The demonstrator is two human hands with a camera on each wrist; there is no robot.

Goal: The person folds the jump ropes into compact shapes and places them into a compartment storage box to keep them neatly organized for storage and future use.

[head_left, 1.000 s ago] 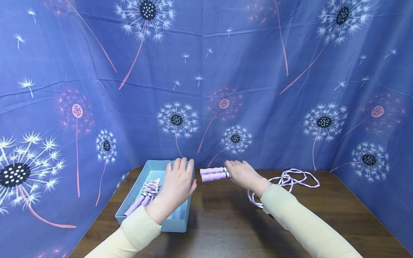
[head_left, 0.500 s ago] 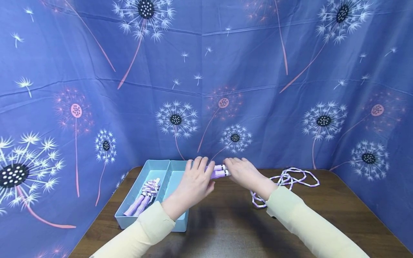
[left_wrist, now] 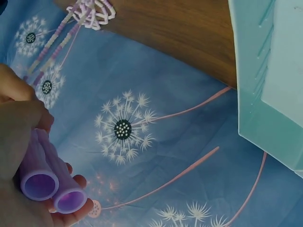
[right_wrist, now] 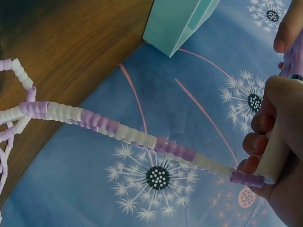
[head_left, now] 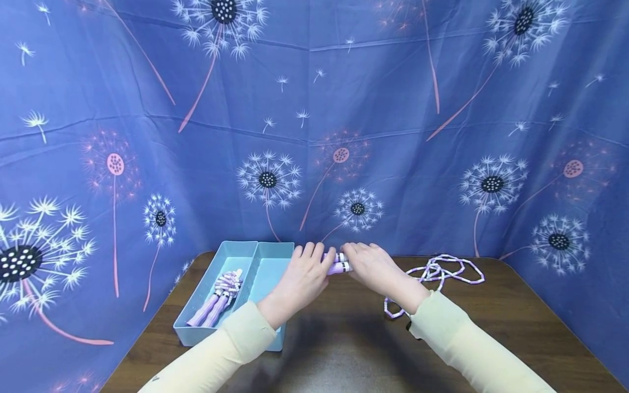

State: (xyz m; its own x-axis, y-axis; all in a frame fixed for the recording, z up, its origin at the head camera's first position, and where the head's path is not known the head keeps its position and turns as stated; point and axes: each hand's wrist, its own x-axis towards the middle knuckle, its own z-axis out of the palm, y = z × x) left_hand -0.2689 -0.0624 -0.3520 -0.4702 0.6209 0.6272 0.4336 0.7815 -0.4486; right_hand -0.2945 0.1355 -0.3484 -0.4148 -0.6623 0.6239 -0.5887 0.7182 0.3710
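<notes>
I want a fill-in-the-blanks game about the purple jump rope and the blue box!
1. Both hands hold the two purple ____ of a jump rope.
2. The teal tray has ____ compartments.
3. Another jump rope lies in the tray's ____ compartment.
4. The table is made of dark ____.

Missing words: handles; two; left; wood

You're looking at a staged recording booth, not a lived-in room: blue dandelion-print cloth [head_left: 393, 109] hangs as a backdrop on three sides, creased and draped, boxing in one dark brown wooden table [head_left: 516, 322] with a pale teal plastic tray [head_left: 196, 327].
</notes>
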